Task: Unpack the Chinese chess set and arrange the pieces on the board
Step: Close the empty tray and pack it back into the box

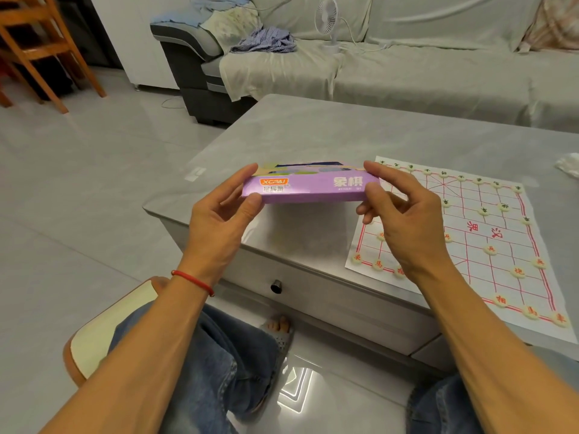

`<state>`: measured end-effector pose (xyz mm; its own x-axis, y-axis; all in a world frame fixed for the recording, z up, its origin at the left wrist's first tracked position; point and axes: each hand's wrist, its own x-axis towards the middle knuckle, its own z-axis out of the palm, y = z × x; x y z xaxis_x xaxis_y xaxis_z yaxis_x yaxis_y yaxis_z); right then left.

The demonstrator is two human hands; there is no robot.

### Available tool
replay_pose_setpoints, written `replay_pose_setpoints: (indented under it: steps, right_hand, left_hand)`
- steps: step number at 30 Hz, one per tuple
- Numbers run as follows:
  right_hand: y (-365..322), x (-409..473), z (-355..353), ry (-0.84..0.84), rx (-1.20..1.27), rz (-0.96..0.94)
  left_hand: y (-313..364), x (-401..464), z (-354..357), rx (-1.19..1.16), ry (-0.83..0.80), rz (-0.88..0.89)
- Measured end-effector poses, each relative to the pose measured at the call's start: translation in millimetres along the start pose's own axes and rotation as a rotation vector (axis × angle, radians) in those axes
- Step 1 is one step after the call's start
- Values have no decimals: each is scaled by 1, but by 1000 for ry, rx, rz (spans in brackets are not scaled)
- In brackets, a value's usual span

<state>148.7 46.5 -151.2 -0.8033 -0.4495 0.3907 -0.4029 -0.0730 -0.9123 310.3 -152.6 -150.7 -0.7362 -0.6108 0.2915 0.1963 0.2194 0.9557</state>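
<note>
The left hand (219, 220) pinches the left end of the purple chess-set box (308, 187), thumb on the near face and fingers curled over the top edge. The right hand (404, 220) pinches the right end the same way, thumb below and forefinger above, with the remaining fingers loosely curled and clear of the box. An end-to-end hold of this kind keeps the long box level and leaves its printed near face readable. The box hangs in the air above the near left part of the grey coffee table (313, 133), just left of the board, touching neither.

The paper board (501, 233) lies flat on the table to the right. Cream round pieces (490, 249) stand on its line crossings: dark-marked ones along the far rows, red-marked ones along the near rows. Judged from this layout, arranging is largely complete; the right hand hides part of the near left rows. Whether the box is empty cannot be told.

A crumpled clear wrapper (568, 164) lies at the far right table edge. A small white fan (329, 23) stands on the covered sofa (438, 76) beyond.
</note>
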Motion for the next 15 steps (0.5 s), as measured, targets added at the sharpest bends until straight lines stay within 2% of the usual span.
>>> replay_pose_setpoints:
  steps: [15]
  right_hand:
    - [4, -2, 4, 57, -88, -59]
  left_hand:
    - [-12, 7, -4, 238, 19, 110]
